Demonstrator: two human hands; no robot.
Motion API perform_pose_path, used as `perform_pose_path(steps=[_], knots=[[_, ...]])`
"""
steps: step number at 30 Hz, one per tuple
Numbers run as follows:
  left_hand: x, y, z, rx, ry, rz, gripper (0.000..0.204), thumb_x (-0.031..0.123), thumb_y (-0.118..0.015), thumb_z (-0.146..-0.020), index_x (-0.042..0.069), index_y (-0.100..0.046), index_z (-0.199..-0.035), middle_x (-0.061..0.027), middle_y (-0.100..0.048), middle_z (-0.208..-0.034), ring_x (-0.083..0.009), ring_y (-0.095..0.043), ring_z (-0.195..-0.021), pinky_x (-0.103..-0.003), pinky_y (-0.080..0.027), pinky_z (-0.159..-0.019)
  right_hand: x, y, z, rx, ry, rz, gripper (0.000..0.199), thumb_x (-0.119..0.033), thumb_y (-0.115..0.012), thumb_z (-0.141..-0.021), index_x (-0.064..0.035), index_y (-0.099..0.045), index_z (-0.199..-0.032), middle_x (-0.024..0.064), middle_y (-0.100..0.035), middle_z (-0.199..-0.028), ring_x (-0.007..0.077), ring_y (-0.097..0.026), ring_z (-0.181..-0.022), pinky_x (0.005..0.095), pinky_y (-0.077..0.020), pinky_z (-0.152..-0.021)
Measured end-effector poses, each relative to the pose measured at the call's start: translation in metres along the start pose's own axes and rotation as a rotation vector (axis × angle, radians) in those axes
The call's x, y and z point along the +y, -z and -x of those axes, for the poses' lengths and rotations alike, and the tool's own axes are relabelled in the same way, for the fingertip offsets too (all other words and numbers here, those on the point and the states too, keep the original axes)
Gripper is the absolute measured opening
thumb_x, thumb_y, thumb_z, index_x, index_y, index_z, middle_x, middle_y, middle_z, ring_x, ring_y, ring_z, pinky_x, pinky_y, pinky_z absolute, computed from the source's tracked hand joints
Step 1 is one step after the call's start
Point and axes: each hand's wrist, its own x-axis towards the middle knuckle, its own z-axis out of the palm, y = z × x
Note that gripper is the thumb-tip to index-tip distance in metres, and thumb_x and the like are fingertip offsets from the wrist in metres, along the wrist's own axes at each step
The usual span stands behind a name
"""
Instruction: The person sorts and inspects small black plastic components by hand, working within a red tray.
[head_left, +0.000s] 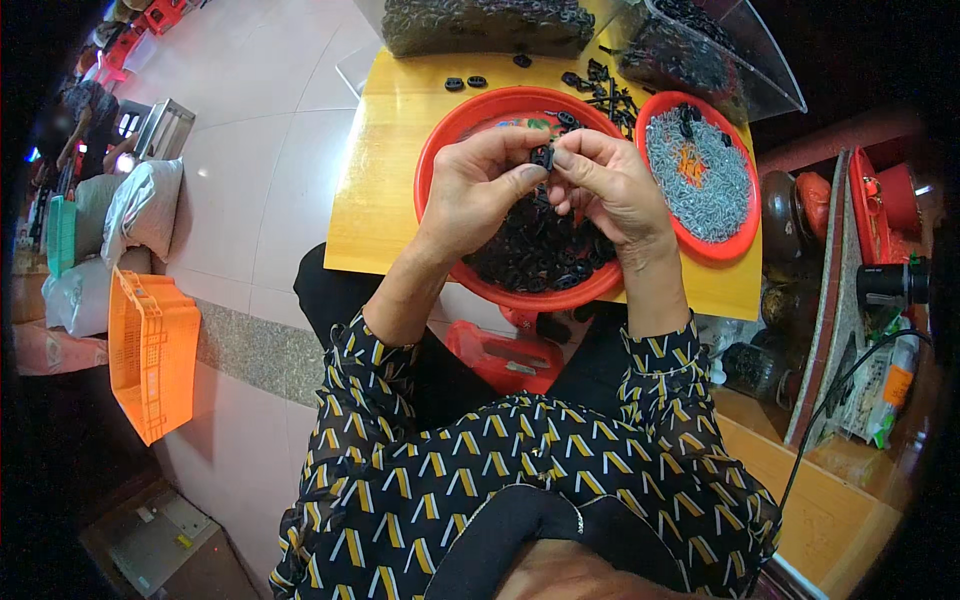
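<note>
Over the big red bowl (440,150) at 12 o'clock, my left hand (478,190) and right hand (610,185) meet, fingertips of both pinched on one small black part (543,156). Black parts (540,255) fill the bowl; at 2 o'clock, a small bowl (745,235) holds grey pieces (705,180).

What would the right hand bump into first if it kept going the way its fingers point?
The right hand points leftward at the small black part, then the left hand, which also pinches it. They already touch there.
</note>
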Motion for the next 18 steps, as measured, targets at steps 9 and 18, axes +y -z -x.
perform_pose_path(steps=[9, 18], knots=[[0.002, 0.021, -0.012, 0.115, -0.071, -0.314, 0.031, 0.001, -0.057, -0.076, -0.002, -0.053, -0.106, -0.0073, -0.061, -0.078, -0.0074, -0.054, -0.067, -0.02, -0.045, -0.06, -0.031, 0.002, 0.005, 0.185, 0.055, 0.357, 0.011, -0.01, -0.056, -0.076, 0.0011, -0.057, -0.077, 0.0047, -0.056, -0.058, 0.0099, -0.053, -0.047, 0.0195, -0.0435, -0.042], [0.009, 0.035, -0.021, 0.107, -0.085, -0.793, 0.022, 0.01, -0.062, -0.073, -0.001, -0.06, -0.091, -0.0141, -0.063, -0.078, -0.0177, -0.061, -0.07, -0.026, -0.047, -0.064, -0.092, 0.021, -0.007, 0.345, 0.511, 0.884, 0.017, -0.012, -0.05, -0.084, 0.0015, -0.056, -0.092, 0.0077, -0.059, -0.078, 0.0131, -0.057, -0.075, 0.0258, -0.0472, -0.064]])
